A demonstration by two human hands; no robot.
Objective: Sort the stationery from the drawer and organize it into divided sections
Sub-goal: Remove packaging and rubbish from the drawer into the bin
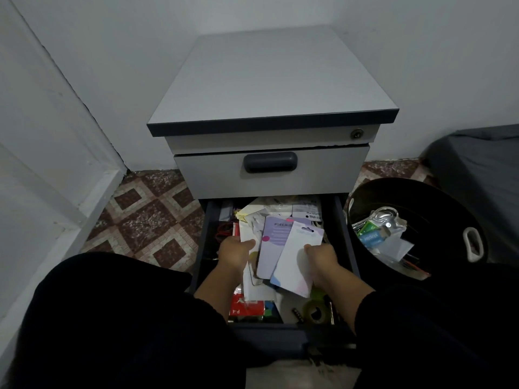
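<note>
Left hand pinches white papers; right hand grips a white card packet, w/ a lilac packet fanned between. All sit atop clutter in the open drawer. Probably light, flexy, slick stuff that slides apart; best squared up & held by the near edges.

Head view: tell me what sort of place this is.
Probably a corner of a home room or small office. A grey drawer cabinet stands against white walls on a patterned tile floor, its open drawer full of cards and stationery. A black bin holding packaging sits beside it.
</note>
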